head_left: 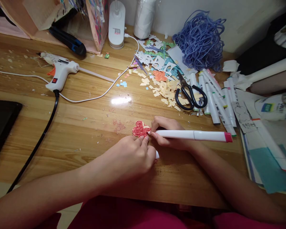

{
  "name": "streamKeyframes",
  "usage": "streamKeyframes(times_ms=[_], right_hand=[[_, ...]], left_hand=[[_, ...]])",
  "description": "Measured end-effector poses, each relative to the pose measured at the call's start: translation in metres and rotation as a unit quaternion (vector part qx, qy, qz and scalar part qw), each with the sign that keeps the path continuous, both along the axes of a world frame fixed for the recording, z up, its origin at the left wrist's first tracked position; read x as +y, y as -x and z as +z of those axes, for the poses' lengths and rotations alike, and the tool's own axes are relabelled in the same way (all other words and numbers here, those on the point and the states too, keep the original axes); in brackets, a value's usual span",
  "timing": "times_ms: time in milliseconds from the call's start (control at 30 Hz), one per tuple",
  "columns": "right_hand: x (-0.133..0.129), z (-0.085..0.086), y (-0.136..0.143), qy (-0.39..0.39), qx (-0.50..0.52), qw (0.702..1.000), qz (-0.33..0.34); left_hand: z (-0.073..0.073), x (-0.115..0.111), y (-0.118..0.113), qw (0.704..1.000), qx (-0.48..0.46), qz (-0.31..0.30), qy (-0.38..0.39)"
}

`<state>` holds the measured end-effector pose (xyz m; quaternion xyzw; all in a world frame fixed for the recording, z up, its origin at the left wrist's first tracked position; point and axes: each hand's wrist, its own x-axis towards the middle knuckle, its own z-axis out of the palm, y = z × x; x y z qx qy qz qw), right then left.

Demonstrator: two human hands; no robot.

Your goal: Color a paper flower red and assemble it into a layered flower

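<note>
A small red flower-shaped paper piece (140, 128) with a woven grid lies flat on the wooden desk (90, 133). My right hand (168, 132) grips a white marker with a red end (195, 135), its tip at the piece's right edge. My left hand (130, 159) presses its fingertips on the piece's lower edge and seems to hold a small white cap under the palm.
A white glue gun (60, 70) with black cord lies at the left. Black scissors (189, 93), paper scraps (162, 87), several white markers (216, 95) and blue yarn (200, 39) fill the right. A dark tablet (1, 122) sits at the left edge; papers (264, 149) lie right.
</note>
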<state>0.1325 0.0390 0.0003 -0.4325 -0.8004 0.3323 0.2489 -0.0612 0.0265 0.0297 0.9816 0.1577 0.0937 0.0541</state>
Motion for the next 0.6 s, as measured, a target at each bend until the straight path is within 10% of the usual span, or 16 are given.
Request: streamKeyframes(times_ms=[600], right_hand=[[-0.0009, 0.0001, -0.0017, -0.003, 0.01, 1.0, -0.016]], left_hand=[[-0.0002, 0.0004, 0.0011, 1.0, 0.006, -0.005, 0.009]])
